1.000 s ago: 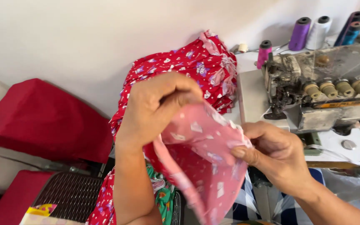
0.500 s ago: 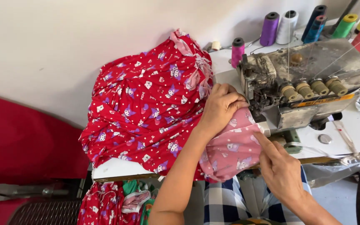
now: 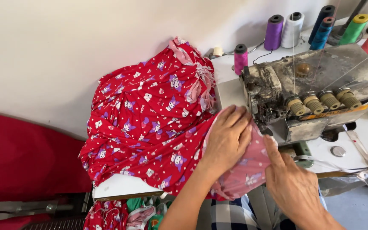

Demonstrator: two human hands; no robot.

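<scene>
My left hand (image 3: 226,138) lies flat on a pink printed fabric piece (image 3: 248,172), pressing it down at the foot of a worn grey overlock sewing machine (image 3: 316,91). My right hand (image 3: 292,185) pinches the near edge of the same pink piece just in front of the machine. To the left, a heap of red printed fabric (image 3: 150,123) covers the white table (image 3: 116,187).
Thread cones stand behind the machine: purple (image 3: 273,32), white (image 3: 292,29), blue (image 3: 322,27), green (image 3: 353,29), and a small magenta one (image 3: 240,58). A red cushion (image 3: 22,157) sits at the left. More fabric (image 3: 124,213) hangs below the table edge.
The pink piece was held up in the air with both hands; it has come down onto the table at the machine, and my view has swung right toward the machine.
</scene>
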